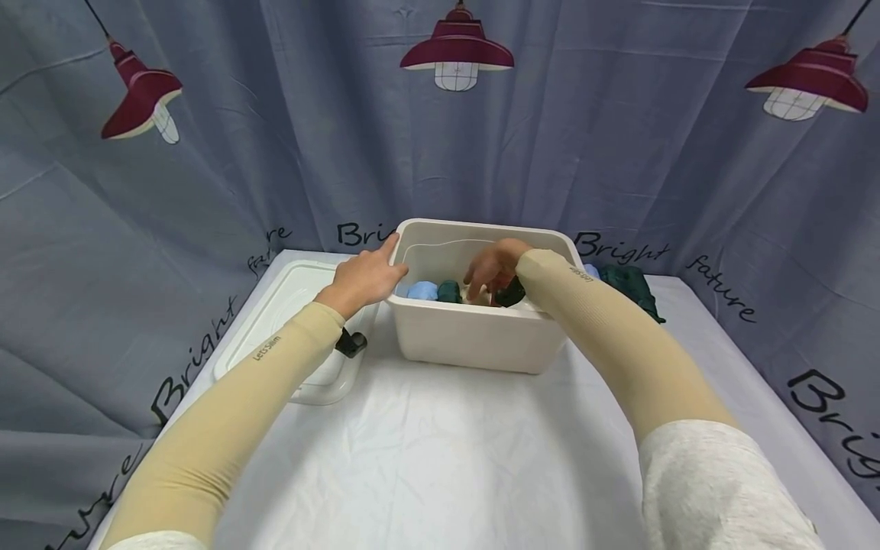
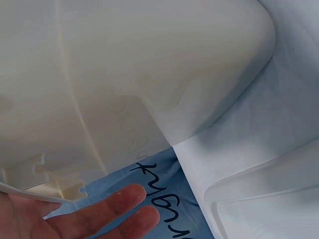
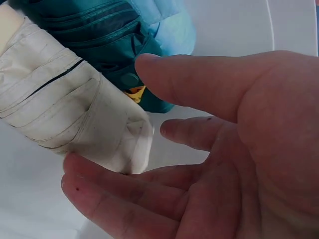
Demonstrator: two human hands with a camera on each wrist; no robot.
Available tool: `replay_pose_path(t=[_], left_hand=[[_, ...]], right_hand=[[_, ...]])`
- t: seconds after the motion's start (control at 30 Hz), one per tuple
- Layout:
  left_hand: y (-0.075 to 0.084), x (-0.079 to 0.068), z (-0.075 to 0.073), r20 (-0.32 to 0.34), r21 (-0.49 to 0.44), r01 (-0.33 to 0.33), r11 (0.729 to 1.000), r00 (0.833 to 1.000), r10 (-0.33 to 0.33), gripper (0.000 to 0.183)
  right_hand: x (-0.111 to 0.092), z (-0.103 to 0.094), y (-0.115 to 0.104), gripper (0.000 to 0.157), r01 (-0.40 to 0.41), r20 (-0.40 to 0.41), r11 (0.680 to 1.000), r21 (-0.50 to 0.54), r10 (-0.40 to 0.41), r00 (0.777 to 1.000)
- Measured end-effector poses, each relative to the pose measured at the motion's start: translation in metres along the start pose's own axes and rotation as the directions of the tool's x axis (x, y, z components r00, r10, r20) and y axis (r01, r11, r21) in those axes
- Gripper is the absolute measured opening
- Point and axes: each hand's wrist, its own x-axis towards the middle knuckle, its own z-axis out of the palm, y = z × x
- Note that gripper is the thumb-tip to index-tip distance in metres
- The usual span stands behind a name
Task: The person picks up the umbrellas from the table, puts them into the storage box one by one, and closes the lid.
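Note:
My left hand [image 1: 367, 276] rests on the left rim of a white plastic box [image 1: 474, 332], thumb over the edge. In the left wrist view, two fingers [image 2: 112, 206] stretch out straight, away from the box wall. My right hand [image 1: 491, 263] reaches inside the box. Its fingers and thumb are spread beside a cream folded umbrella [image 3: 94, 117], one fingertip right at its side. Next to it lie a dark green folded umbrella [image 3: 107, 45] and a light blue folded bundle [image 3: 177, 32], its far part cut off by the frame.
The box's translucent lid [image 1: 330, 382] lies on the white table to the left. Behind the box, at right, are a dark green cloth bundle [image 1: 629, 286] and a light blue one [image 1: 591, 270]. A grey-blue curtain [image 1: 330, 137] surrounds the table.

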Motion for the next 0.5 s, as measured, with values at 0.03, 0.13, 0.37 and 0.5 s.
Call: replay_pose_path(t=[0.03,0.13,0.37,0.5], left_hand=[[0.000,0.000,0.000,0.002,-0.002,0.001,1.000,1.000,-0.001,0.073],[0.002,-0.001,0.000,0.008,-0.001,0.004,1.000,1.000,-0.004,0.073],[0.002,-0.001,0.000,0.009,0.005,0.007,1.000,1.000,-0.007,0.074],[0.001,-0.001,-0.001,0.010,0.004,0.004,1.000,1.000,-0.004,0.074]], right_hand=[[-0.001,0.000,0.000,0.077,-0.003,0.002,1.000,0.014,0.003,1.000],[-0.004,0.000,0.001,0.077,-0.012,-0.003,1.000,0.020,0.012,1.000],[-0.020,-0.003,0.003,0.078,0.004,-0.045,1.000,-0.014,-0.005,0.999],[-0.034,-0.004,0.003,0.075,0.040,-0.078,0.999,-0.010,-0.040,0.996]])
